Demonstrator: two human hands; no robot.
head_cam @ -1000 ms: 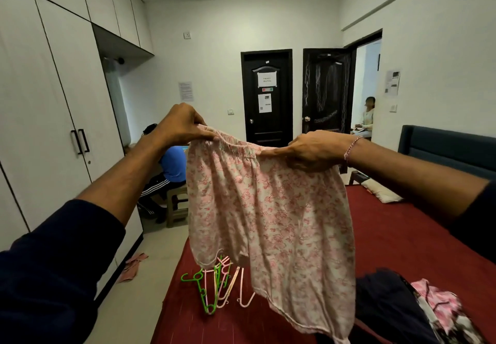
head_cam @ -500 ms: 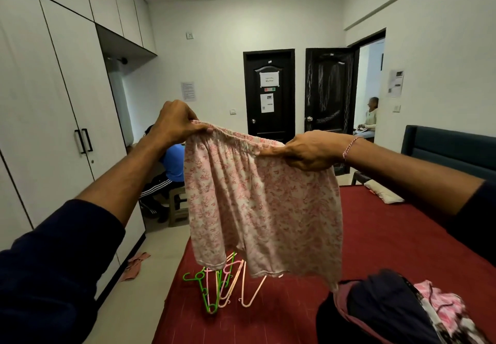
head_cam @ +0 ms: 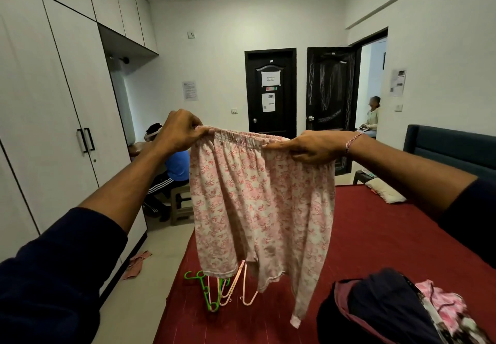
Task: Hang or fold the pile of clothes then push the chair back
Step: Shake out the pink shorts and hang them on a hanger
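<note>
Shorts (head_cam: pixel 257 204) hang between left hand (head_cam: pixel 179 131) and right hand (head_cam: pixel 308 146), above the bed (head_cam: pixel 375 236). Hangers (head_cam: pixel 222 287) lie on it behind them, the clothes pile (head_cam: pixel 397 308) to the right. Wardrobe (head_cam: pixel 53 129) stands left, doors (head_cam: pixel 300 91) behind.

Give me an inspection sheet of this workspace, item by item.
Surface: bed with a red cover.
Job's things: pink floral shorts held up by the waistband, hanging above the bed; clothes pile at the near right.
Clutter: green and pink hangers on the bed; pillow by the headboard; cloth on the floor.
Grips: left hand and right hand each pinch the waistband.
Cables: nothing seen.
Surroundings: white wardrobe, two dark doors, two seated people.
</note>
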